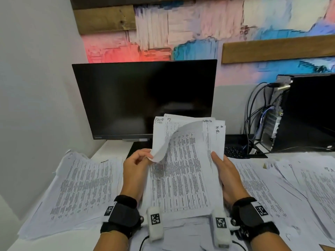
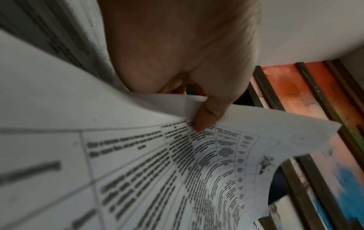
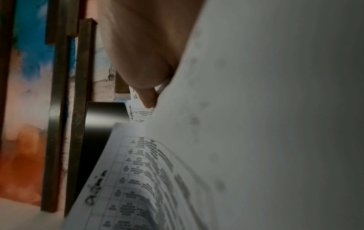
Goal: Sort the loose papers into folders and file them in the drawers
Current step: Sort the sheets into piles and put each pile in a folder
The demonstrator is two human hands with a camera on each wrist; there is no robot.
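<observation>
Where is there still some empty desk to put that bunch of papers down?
Bare desk shows between the left paper pile and the monitor, and a strip at the near left corner. The middle, under the held papers, and the right side are covered in sheets. The keyboard and computer crowd the back right.

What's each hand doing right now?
Left hand: pinches the curled top sheet.
Right hand: grips the paper stack at its right edge.
</observation>
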